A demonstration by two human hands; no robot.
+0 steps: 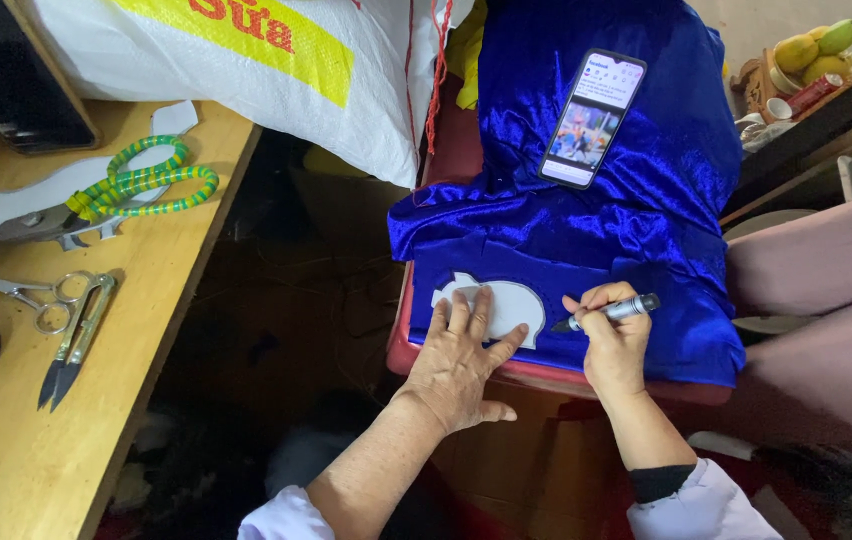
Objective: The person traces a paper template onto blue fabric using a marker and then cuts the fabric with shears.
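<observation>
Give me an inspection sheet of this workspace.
Surface: blue cloth draped over a red stool.
Job's things: white template flat on the cloth; pen.
Clutter: phone on the cloth; scissors, snips and paper cutout on the wooden table.
Hands: left hand presses the template; right hand holds the pen at its edge.
Cables: nothing seen.
Surroundings: white sack; fruit at upper right.

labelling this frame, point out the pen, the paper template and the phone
pen (pixel 614 312), head view, mid barrel
paper template (pixel 516 303), head view, bare right part
phone (pixel 592 118), head view, screen middle
</observation>
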